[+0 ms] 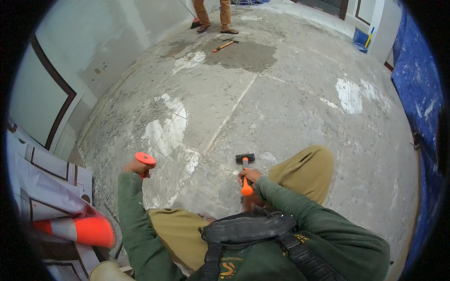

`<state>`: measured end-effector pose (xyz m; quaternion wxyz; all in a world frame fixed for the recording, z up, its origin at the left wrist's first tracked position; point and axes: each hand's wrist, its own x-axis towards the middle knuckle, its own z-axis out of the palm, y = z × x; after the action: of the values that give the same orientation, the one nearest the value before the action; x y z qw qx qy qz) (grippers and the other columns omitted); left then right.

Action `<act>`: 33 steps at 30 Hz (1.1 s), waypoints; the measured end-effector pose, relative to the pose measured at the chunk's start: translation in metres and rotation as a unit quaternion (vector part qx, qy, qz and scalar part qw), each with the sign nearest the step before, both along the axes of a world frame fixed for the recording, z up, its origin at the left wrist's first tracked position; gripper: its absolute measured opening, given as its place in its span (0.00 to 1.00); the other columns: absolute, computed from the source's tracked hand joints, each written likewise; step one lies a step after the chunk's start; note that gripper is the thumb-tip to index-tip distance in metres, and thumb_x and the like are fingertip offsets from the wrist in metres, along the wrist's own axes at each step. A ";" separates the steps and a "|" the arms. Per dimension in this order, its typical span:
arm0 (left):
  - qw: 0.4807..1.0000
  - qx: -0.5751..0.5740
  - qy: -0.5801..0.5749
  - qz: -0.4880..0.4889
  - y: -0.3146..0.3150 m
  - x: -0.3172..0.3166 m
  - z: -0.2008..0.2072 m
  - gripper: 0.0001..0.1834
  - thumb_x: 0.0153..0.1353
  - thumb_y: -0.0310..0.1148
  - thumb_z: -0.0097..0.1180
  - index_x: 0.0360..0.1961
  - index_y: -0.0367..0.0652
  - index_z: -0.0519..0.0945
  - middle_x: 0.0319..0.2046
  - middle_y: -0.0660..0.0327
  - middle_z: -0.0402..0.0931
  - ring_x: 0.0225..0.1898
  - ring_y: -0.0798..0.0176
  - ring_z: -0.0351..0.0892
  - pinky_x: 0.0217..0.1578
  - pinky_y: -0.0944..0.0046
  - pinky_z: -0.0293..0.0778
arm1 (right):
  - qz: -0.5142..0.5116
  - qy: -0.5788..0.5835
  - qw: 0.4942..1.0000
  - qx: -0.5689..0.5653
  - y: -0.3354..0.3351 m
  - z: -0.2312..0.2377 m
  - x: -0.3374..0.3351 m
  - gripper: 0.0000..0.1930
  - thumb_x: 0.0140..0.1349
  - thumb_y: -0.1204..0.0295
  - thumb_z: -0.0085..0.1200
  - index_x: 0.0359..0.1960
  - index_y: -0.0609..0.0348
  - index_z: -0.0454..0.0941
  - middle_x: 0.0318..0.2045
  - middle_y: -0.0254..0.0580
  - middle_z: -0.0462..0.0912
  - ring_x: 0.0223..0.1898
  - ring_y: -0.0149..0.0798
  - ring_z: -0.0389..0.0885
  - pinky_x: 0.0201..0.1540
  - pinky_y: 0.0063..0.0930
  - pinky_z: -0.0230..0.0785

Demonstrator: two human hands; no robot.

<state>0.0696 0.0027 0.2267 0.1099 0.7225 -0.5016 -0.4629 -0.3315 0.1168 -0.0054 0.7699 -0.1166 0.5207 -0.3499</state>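
Note:
My left hand is closed round an upright tool, probably a chisel, with a round orange guard on top. Its lower end is hidden beneath the fist. In my right hand is a club hammer with a dark block head and an orange and black handle. The fingers wrap the handle below the head, and the head points away from me, low over the floor in front of my bent knees. Grey, rough concrete floor with white patches lies around both hands.
An orange and white traffic cone lies on its side at my left, by printed sheets. Far ahead a person stands behind an orange-handled hammer on the floor. A blue tarp hangs at right; a blue dustpan stands beyond.

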 end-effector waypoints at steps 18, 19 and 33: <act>0.982 -0.138 -0.096 -0.091 -0.014 -0.029 -0.013 0.20 0.51 0.50 0.60 0.34 0.44 0.76 0.24 0.62 0.76 0.25 0.66 0.74 0.28 0.61 0.69 | 0.303 0.178 0.932 -0.089 0.019 0.099 0.004 0.09 0.54 0.75 0.57 0.29 0.72 0.74 0.21 0.45 0.79 0.16 0.33 0.76 0.17 0.25 0.69; 0.980 -0.150 -0.094 -0.091 -0.018 -0.030 -0.016 0.21 0.51 0.50 0.61 0.33 0.43 0.77 0.25 0.62 0.77 0.26 0.66 0.74 0.28 0.62 0.70 | 0.336 0.234 0.907 -0.094 0.018 0.095 0.004 0.09 0.53 0.76 0.57 0.29 0.73 0.75 0.21 0.45 0.79 0.16 0.33 0.76 0.17 0.25 0.69; 0.854 -0.446 0.162 0.211 -0.058 -0.140 -0.198 0.15 0.55 0.37 0.64 0.40 0.40 0.78 0.32 0.63 0.78 0.35 0.69 0.77 0.34 0.66 0.73 | 0.077 -0.250 0.955 0.139 0.033 -0.010 -0.007 0.08 0.63 0.71 0.44 0.36 0.66 0.69 0.26 0.42 0.75 0.19 0.30 0.67 0.20 0.25 0.63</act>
<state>-0.0700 -0.0557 0.0285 0.5955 0.5990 -0.4648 -0.2656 -0.3382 0.1497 -0.0149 0.9086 0.0430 0.3449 -0.2316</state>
